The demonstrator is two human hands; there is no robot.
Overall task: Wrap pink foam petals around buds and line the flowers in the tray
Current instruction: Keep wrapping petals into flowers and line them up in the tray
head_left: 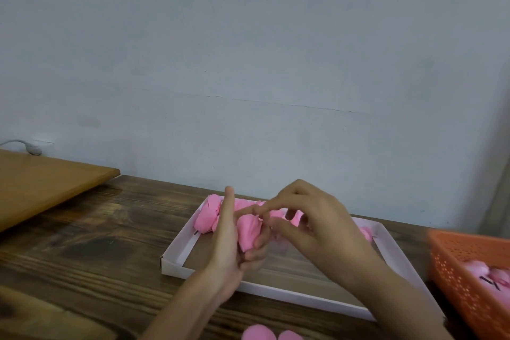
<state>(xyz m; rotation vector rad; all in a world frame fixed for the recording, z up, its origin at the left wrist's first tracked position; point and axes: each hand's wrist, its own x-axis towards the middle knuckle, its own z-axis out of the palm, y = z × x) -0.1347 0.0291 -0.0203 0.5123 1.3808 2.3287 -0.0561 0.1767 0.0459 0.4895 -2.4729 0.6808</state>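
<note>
My left hand (234, 243) grips a pink foam flower (248, 232) above the white tray (176, 250), its lower fingers curled round the base and its thumb pointing up. My right hand (311, 226) reaches in from the right, fingertips pinching the petal at the flower's top. Finished pink flowers (207, 215) lie in a row along the tray's far edge, partly hidden behind both hands. Loose pink petals (259, 332) lie on the table near the bottom edge.
An orange perforated basket (463, 270) holding pink pieces stands at the right. The dark wooden table (96, 243) carries the tray. A lighter wooden board (41, 182) sits at the left, a plug and cable behind it. A pale wall stands beyond.
</note>
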